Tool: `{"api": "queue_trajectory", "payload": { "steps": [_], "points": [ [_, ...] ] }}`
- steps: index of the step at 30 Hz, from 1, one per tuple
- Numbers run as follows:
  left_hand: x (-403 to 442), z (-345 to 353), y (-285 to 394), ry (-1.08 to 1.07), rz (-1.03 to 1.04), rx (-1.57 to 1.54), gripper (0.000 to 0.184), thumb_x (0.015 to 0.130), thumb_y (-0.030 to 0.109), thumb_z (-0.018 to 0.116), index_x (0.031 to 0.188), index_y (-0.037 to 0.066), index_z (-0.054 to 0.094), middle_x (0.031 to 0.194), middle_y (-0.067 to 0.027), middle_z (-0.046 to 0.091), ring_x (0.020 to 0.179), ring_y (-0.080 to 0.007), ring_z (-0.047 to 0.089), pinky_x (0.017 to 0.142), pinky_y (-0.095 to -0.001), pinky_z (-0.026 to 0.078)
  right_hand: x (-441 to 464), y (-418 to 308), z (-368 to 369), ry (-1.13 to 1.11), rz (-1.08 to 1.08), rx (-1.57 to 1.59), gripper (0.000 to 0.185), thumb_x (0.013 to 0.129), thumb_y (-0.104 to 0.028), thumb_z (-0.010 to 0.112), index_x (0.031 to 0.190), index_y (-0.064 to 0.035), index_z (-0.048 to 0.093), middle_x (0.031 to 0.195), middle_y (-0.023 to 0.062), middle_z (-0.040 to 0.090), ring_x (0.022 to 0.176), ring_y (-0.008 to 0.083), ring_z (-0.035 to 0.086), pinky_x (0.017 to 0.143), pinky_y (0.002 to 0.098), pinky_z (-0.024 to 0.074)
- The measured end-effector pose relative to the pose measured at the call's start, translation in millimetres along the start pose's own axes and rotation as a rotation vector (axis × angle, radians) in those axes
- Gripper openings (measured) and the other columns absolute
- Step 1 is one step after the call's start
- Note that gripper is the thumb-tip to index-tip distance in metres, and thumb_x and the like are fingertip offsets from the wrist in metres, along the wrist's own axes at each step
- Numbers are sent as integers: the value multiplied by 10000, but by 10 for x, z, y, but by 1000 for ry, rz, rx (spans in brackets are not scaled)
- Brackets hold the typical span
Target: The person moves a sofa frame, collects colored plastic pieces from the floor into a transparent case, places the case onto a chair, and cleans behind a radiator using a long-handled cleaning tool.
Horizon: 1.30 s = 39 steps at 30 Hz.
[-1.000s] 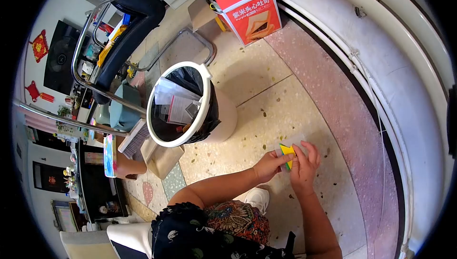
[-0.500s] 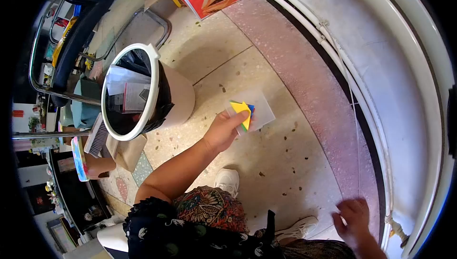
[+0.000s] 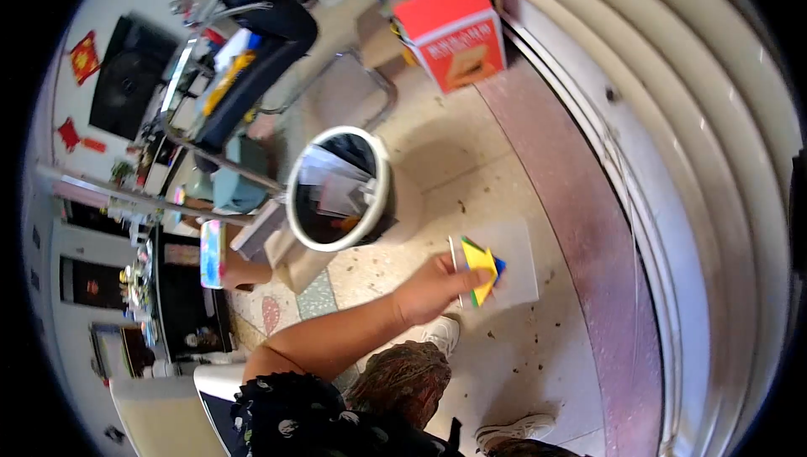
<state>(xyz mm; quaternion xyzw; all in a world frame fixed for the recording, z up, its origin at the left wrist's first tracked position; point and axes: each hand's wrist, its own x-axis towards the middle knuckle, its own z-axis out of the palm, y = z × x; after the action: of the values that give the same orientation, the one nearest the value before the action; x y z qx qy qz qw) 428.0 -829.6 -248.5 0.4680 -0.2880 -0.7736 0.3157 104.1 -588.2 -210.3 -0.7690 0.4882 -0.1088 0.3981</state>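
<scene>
My left hand (image 3: 437, 287) is closed on a translucent plastic sheet (image 3: 515, 265) and a few flat coloured pieces. A yellow piece (image 3: 477, 270) lies on top under my thumb, with green edges showing beside it and a blue piece (image 3: 500, 267) peeking out on its right. The sheet reaches out to the right of my fingers, above the floor. My right hand is out of the picture.
A white bin (image 3: 382, 205) with a black liner holds papers and wrappers. Behind it are a black chair (image 3: 252, 53) and a red box (image 3: 458, 36). A dustpan (image 3: 294, 259) lies left of the bin. White pipes and a pale ridged surface line the right.
My right hand first let go of the coloured pieces and moved down to the right, then left the view. My left hand kept hold of them. The camera view has shifted and tilted.
</scene>
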Motion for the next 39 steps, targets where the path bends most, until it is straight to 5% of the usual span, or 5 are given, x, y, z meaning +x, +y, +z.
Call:
{"api": "queue_trajectory", "payload": {
  "steps": [8,15,23,31,39],
  "points": [
    [-1021,452,509,103,23,-296,167,738,135,551,883,52,534,787,-20,556,695,-94,512,636,-223,409,-164,-183,212,146,179,-165,248,656,-152,551,886,-67,512,978,158,463,919,317,425,774,411,342],
    [-2219,535,1368,305,82,-524,190,735,89,542,910,25,502,837,-64,551,759,-154,536,707,-273,431,-627,-660,402,-138,620,-429,347,725,-296,489,988,-70,483,1000,151,464,912,310,441,765,398,380],
    [-3643,255,2305,498,279,-606,244,738,108,537,954,4,490,872,-93,548,800,-186,537,734,-295,429,95,-1243,-188,-621,280,-265,376,724,-337,456,970,-56,504,935,128,523,872,269,487,760,365,391],
    [-4275,-300,2506,595,396,-784,245,732,135,554,940,18,501,856,-74,556,752,-150,540,683,-258,430,2102,-1917,-453,-288,277,-38,162,670,-151,510,771,-33,555,659,89,551,599,126,504,536,245,399],
    [-4510,-738,2811,648,410,-723,222,736,134,552,930,32,516,850,-70,565,764,-152,543,685,-265,425,3080,-5193,-905,-485,194,832,334,809,-168,422,1106,-29,361,929,77,511,732,150,519,594,236,412]
  ]
}}
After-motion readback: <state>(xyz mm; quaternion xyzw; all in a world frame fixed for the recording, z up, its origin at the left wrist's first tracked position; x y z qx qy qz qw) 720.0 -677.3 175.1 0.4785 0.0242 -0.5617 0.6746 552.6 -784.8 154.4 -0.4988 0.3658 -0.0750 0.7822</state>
